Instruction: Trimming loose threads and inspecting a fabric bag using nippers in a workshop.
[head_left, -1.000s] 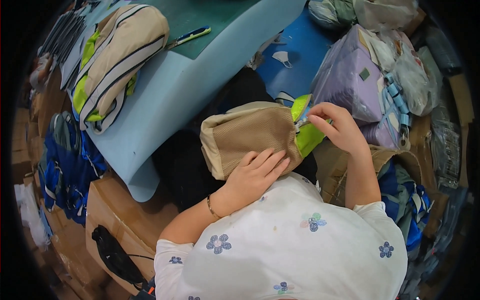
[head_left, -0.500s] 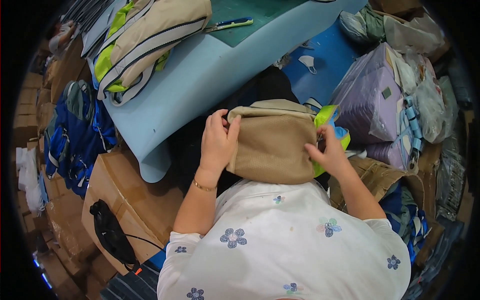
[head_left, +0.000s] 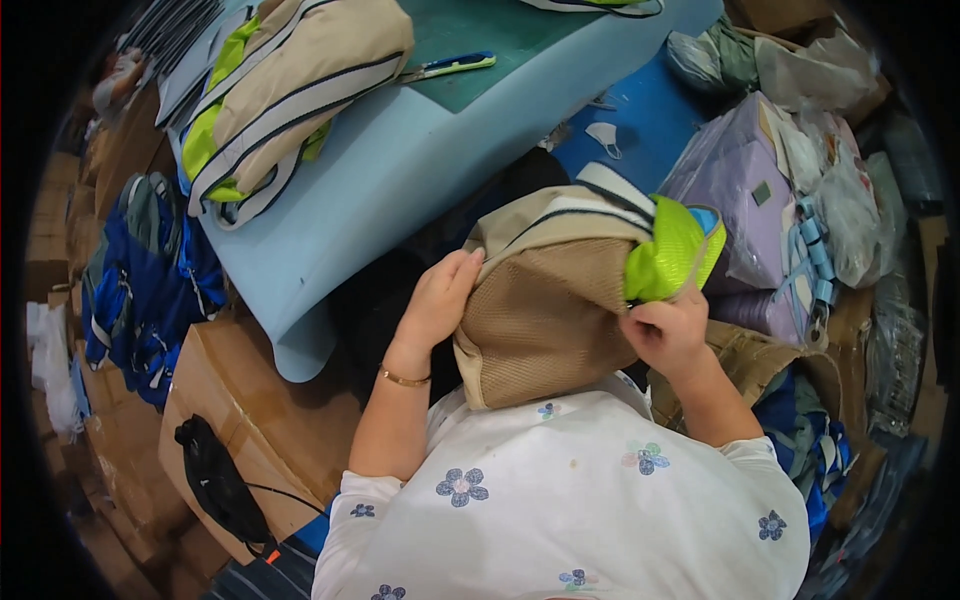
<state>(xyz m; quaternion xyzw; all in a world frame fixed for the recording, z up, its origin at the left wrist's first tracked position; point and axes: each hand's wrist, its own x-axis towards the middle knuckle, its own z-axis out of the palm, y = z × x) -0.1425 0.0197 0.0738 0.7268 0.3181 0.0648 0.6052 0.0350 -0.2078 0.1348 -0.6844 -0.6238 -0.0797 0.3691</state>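
Note:
A tan bag [head_left: 550,310] with a brown mesh-like face, a white strap edged in dark blue and a lime-green end rests against my lap. My left hand [head_left: 440,300] grips its left edge, thumb on top and the other fingers partly tucked behind the cloth. At the right end, my right hand [head_left: 670,330] is closed on the bag next to the lime-green part, where its fingertips are partly hidden. A bit of light blue lining shows inside that green end.
Ahead, a table with a light blue cover [head_left: 400,180] holds another tan-and-green bag [head_left: 300,90] and a utility knife [head_left: 450,66]. Left are a cardboard box [head_left: 240,390] with a black pouch [head_left: 220,480] and blue backpacks [head_left: 150,290]. Purple wrapped goods [head_left: 735,190] stand right.
The bag has tilted, its right end raised, so more of the strap and green end shows. My right hand has closed at that end; my left hand keeps its edge.

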